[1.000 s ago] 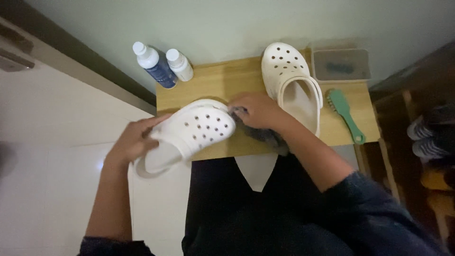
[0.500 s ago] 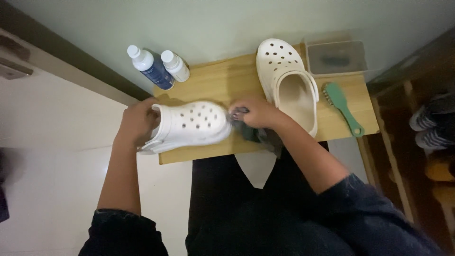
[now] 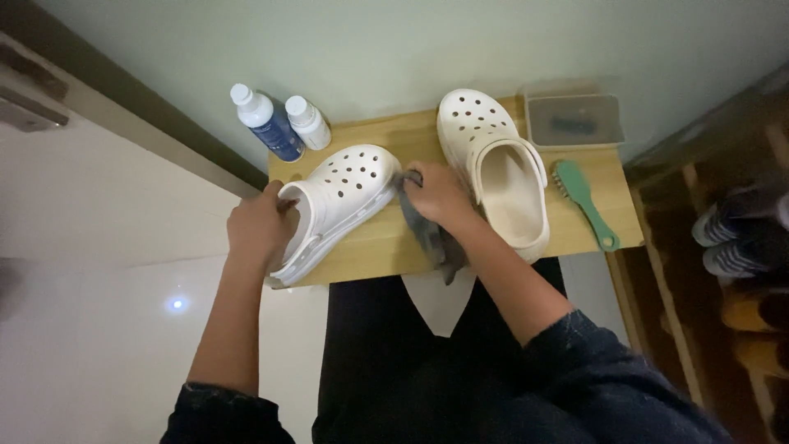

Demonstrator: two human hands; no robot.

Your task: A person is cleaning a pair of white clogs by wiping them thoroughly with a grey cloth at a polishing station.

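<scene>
White clog [image 3: 341, 201] now lies upright on the wooden table [image 3: 370, 247], turned toe-far since a second ago. Left hand [image 3: 259, 226] grips its heel rim, fingers curled; right hand [image 3: 440, 197] pinches the grey cloth [image 3: 427, 238] against its right side. Second clog [image 3: 497, 168] sits right.

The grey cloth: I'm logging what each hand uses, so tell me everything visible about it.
The grey cloth is soft, crumpled fabric, bunched in the right hand. Its top end presses against the toe side of the white clog that the left hand grips; the rest trails over the wooden table's front edge.
</scene>
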